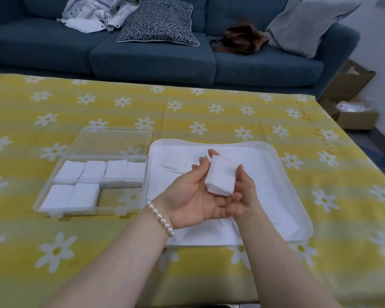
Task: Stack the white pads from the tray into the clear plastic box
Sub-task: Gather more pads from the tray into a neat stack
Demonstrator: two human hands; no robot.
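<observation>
A small stack of white pads is held above the white tray between both my hands. My left hand, palm up, cradles the stack with fingers curled along its left side. My right hand grips it from the right, thumb on its edge. A few loose pads lie in the tray's far left part. The clear plastic box sits to the left with its lid folded back. It holds several stacks of pads; its front right section shows the cloth through it.
The table is covered by a yellow cloth with white daisies. A blue sofa with cushions, clothing and a brown bag stands behind it. Cardboard boxes sit on the floor at the right.
</observation>
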